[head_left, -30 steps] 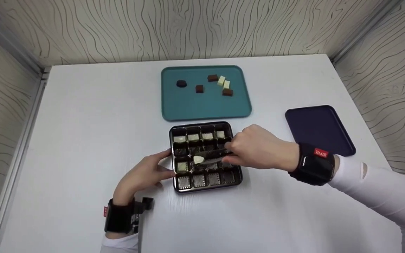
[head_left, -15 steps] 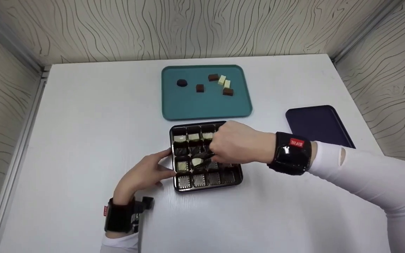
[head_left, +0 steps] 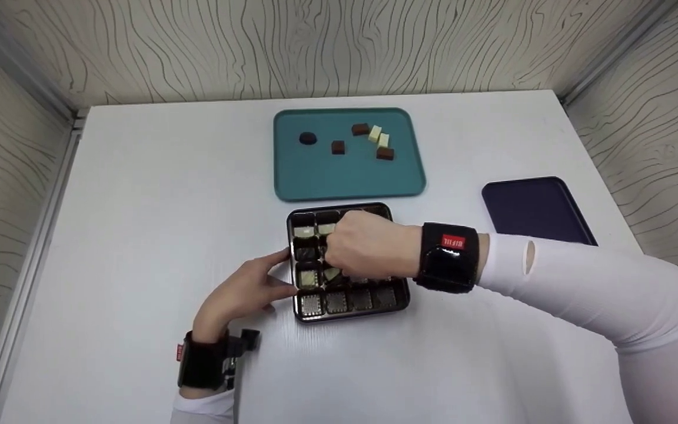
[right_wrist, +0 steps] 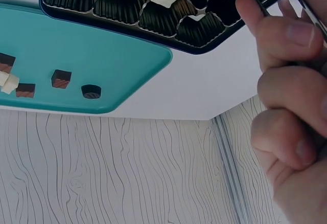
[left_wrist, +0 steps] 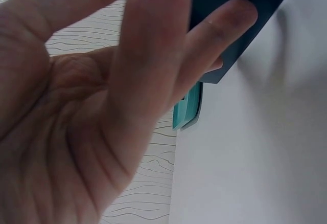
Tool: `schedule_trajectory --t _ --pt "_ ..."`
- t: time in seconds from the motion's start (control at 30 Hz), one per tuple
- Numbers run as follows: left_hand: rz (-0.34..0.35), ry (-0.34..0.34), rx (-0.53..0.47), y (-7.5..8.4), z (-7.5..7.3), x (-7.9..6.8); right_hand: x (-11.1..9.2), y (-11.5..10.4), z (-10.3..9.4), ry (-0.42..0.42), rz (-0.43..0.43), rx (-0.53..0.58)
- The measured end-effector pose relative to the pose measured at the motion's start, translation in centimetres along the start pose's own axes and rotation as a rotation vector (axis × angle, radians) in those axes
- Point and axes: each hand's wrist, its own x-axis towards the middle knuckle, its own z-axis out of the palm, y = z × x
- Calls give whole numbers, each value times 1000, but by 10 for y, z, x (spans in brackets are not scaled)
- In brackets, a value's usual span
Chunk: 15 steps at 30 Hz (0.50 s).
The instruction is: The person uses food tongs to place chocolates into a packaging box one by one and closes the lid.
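Note:
A black compartment box [head_left: 351,319] lies on the white table, with white chocolates in its back row and one in the third row. My left hand [head_left: 251,288] rests against its left side, thumb and forefinger extended onto the wall. Over the middle of the box, my right hand [head_left: 365,246] grips dark tongs [right_wrist: 308,11] with curled fingers. In the head view that hand covers most of the tongs and several compartments. By the tong tips, a white chocolate [head_left: 331,275] shows in the second compartment of the third row, partly hidden.
Behind the box lies a teal tray [head_left: 345,185] with a dark round chocolate [head_left: 308,138], brown chocolates [head_left: 385,153] and white chocolate blocks [head_left: 375,133]. A dark navy tray [head_left: 533,206] sits at the right, partly under the right sleeve. Patterned panels enclose the table.
My right hand has moved left over the box, lowering the white chocolate held by the tongs toward a third-row compartment. The left hand stays at the box's side.

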Motion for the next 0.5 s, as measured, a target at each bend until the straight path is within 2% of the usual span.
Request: schedule_trajectory --t 0.23,0.5 --pt "-1 -7 1 2 0 1 -3 -1 4 46 28 18" --pt "-4 -4 -18 0 0 -1 -10 -2 1 20 65 3"
